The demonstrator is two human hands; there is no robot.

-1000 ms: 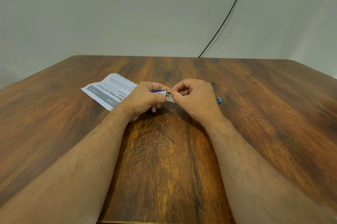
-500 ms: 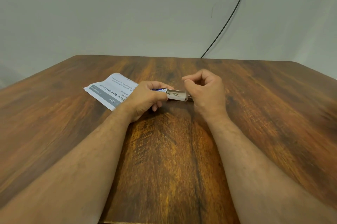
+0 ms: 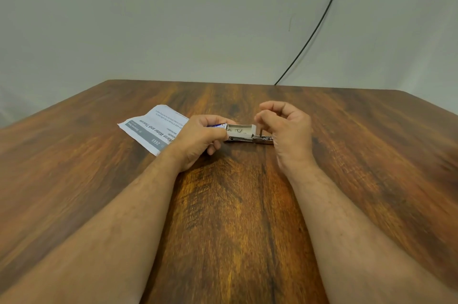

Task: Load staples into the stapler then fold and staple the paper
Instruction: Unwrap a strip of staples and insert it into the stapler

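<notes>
A person sat at a wooden counter (image 3: 235, 204) with both forearms stretched forward. The left hand (image 3: 200, 136) gripped the blue-printed sleeve of a small staple box (image 3: 220, 126), fingers curled round it. The box's pale inner tray (image 3: 241, 129) stood slid out to the right and lay open, with a few loose staples inside, too small to count. Just in front of the tray, touching or nearly touching it, lay a silvery stapler (image 3: 250, 139), its right end hidden behind the right hand (image 3: 287, 127). That hand hovered just right of the tray, fingers curled with the tips drawn together; whether they pinched a staple strip could not be told.

The printed paper (image 3: 153, 130) lay flat and unfolded at the left, partly under the left wrist.

The task looked to be in its first stage: the box was open, but no staples could be seen in the stapler, and folding and stapling remained.

Half a second before, the right hand had sat lower, against the tray's end; it had since lifted clear, the tray stood further out, and the stapler's body had come into view.
</notes>
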